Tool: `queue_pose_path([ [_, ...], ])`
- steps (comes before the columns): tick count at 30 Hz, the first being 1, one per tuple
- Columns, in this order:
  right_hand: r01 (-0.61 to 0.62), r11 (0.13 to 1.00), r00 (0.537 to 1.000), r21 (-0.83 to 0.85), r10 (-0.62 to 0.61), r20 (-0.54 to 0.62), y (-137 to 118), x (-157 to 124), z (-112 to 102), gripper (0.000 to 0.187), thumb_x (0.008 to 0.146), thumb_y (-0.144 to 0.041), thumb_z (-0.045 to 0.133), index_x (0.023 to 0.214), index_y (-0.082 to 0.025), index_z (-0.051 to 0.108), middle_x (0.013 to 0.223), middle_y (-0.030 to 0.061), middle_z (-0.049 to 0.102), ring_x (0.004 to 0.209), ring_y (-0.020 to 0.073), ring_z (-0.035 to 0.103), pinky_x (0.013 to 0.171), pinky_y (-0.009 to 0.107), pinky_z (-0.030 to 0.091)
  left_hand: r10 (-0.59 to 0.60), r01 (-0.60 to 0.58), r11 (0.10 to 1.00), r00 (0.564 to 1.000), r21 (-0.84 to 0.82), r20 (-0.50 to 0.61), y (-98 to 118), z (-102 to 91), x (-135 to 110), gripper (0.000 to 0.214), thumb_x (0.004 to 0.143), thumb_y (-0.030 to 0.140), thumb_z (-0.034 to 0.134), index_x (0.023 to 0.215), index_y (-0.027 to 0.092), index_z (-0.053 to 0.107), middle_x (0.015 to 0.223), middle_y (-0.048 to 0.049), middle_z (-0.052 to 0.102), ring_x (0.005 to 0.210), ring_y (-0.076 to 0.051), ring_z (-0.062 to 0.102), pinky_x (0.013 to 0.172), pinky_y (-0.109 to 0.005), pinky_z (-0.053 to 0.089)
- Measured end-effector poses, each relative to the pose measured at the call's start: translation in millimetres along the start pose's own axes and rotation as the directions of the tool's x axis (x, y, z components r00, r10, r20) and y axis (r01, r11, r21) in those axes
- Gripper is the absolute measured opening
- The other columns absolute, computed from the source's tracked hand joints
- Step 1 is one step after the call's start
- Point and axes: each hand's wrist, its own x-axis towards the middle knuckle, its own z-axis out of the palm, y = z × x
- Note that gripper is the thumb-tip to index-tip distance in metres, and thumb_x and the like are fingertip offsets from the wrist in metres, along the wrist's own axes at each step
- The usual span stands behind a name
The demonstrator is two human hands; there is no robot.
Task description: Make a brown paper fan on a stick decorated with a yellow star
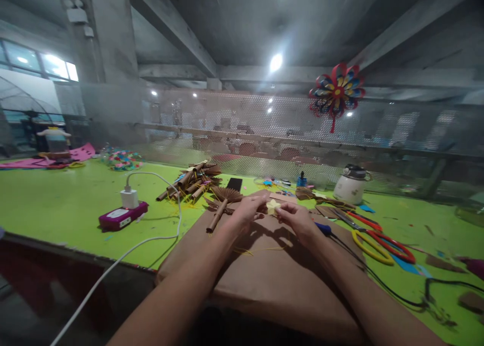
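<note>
Head view: one yellow star [273,207], above the brown board [260,280]; left hand [249,210] and right hand [297,220] narrowed, pinching its edges, apparently to steady it. Fan pile [193,181], beyond the board's left side, seemingly placed clear of the hands. White flask [348,187], beyond the board's right side: lidded, contents hidden. Blue bottle [301,181], behind the board: contents unclear.

Star [273,207] between left hand [249,211] and right hand [297,219]; scissors [374,236] right, flask [348,187] behind.

Bare forearms [202,268] outstretched, both hands [247,211] close together, fingers [288,210] bent.
</note>
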Motion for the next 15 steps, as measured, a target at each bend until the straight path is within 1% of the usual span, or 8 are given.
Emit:
queue_pose_path([
  [2, -0.006, 1.000, 1.000, 0.006, 0.006, 0.002, 0.1, 0.2, -0.7, 0.027, 0.060, -0.041, 0.077, 0.063, -0.017, 0.065, 0.057, -0.0006, 0.056, 0.054, 0.0110, 0.047, 0.055, 0.026, 0.040, 0.011, -0.013, 1.000, 0.998, -0.028, -0.062, 2.5, -4.3, 3.6, 0.027, 0.071, 0.040, 0.066, 0.074, 0.013, 0.065, 0.068, -0.0043, 0.061, 0.062, -0.010, 0.053, 0.059, -0.023, 0.038],
  [4, -0.012, 1.000, 1.000, 0.006, 0.012, -0.001, -0.7, 0.0, -1.2, 0.028, 0.060, -0.041, 0.076, 0.063, -0.016, 0.065, 0.057, -0.0004, 0.057, 0.053, 0.0105, 0.047, 0.054, 0.025, 0.039, 0.056, -0.056, 0.998, 0.986, 0.002, -0.158, 10.0, -13.4, 8.5, 0.025, 0.072, 0.037, 0.064, 0.074, 0.012, 0.065, 0.068, -0.0053, 0.061, 0.060, -0.010, 0.054, 0.059, -0.023, 0.039],
  [5, -0.016, 1.000, 1.000, 0.006, 0.016, -0.006, -1.1, 0.0, -1.5, 0.028, 0.060, -0.042, 0.076, 0.063, -0.016, 0.065, 0.057, -0.0003, 0.057, 0.053, 0.0104, 0.047, 0.053, 0.025, 0.039, 0.096, -0.089, 0.995, 0.970, 0.043, -0.225, 15.9, -20.0, 11.1, 0.022, 0.071, 0.034, 0.065, 0.072, 0.012, 0.063, 0.068, -0.0052, 0.061, 0.059, -0.010, 0.054, 0.058, -0.023, 0.040],
  [6, -0.020, 1.000, 1.000, 0.006, 0.020, -0.015, -1.3, 0.0, -1.8, 0.029, 0.059, -0.042, 0.076, 0.063, -0.016, 0.065, 0.057, -0.0003, 0.057, 0.053, 0.0103, 0.047, 0.053, 0.025, 0.040, 0.141, -0.117, 0.989, 0.941, 0.095, -0.309, 23.0, -28.1, 13.6, 0.019, 0.070, 0.031, 0.065, 0.071, 0.012, 0.062, 0.067, -0.0053, 0.061, 0.059, -0.011, 0.055, 0.058, -0.023, 0.040],
  [9, -0.031, 1.000, 0.999, -0.003, 0.031, -0.035, -1.4, 0.6, -2.8, 0.031, 0.057, -0.043, 0.076, 0.061, -0.015, 0.064, 0.055, -0.0007, 0.057, 0.052, 0.0099, 0.047, 0.052, 0.025, 0.040, 0.205, -0.148, 0.976, 0.878, 0.161, -0.433, 46.6, -58.9, 17.8, 0.013, 0.072, 0.028, 0.060, 0.069, 0.016, 0.058, 0.069, -0.0038, 0.060, 0.060, -0.011, 0.054, 0.059, -0.023, 0.041],
  [10, -0.035, 0.999, 0.999, -0.009, 0.034, -0.038, -1.3, 0.9, -3.0, 0.031, 0.056, -0.043, 0.076, 0.060, -0.015, 0.064, 0.054, -0.0008, 0.057, 0.051, 0.0098, 0.047, 0.051, 0.025, 0.039, 0.219, -0.144, 0.971, 0.859, 0.193, -0.462, 52.8, -70.2, 17.4, 0.013, 0.073, 0.029, 0.058, 0.068, 0.017, 0.057, 0.070, -0.0040, 0.060, 0.062, -0.012, 0.055, 0.060, -0.024, 0.042],
  [12, -0.042, 0.999, 0.998, -0.020, 0.041, -0.050, -1.5, 1.5, -3.2, 0.032, 0.055, -0.044, 0.076, 0.060, -0.014, 0.064, 0.053, -0.0008, 0.057, 0.050, 0.0096, 0.047, 0.050, 0.025, 0.039, 0.241, -0.075, 0.943, 0.825, 0.324, -0.512, 59.4, -91.5, 13.3, 0.013, 0.073, 0.028, 0.055, 0.065, 0.018, 0.055, 0.067, -0.0048, 0.059, 0.064, -0.015, 0.056, 0.061, -0.026, 0.042],
  [15, -0.043, 0.998, 0.996, -0.035, 0.040, -0.074, -3.1, 1.5, -2.7, 0.030, 0.055, -0.042, 0.075, 0.058, -0.015, 0.065, 0.051, -0.0008, 0.056, 0.049, 0.0098, 0.047, 0.048, 0.024, 0.038, 0.245, 0.048, 0.876, 0.812, 0.480, -0.529, 52.5, -114.6, 0.6, 0.017, 0.064, 0.026, 0.063, 0.054, 0.019, 0.051, 0.059, -0.0071, 0.057, 0.071, -0.024, 0.058, 0.061, -0.031, 0.040],
])
